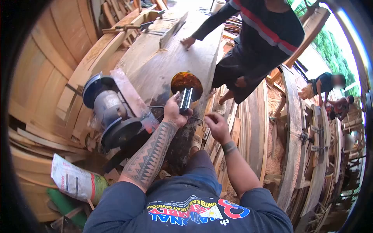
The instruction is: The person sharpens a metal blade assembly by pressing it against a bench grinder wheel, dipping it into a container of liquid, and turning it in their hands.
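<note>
the right hand point(218, 127) is raised, its fingers curled; whether they pinch anything small, i cannot tell. the left hand point(177, 111) is clamped around a slotted metal piece point(186, 98), which juts past the fingers, in view against the amber-lined bowl point(185, 79). best to keep that grip firm and level, fingertips clear of the metal edges, and to give the bench grinder point(108, 104) room. farther off, a co-worker's hand point(188, 42) is at the workbench point(149, 73).
</note>
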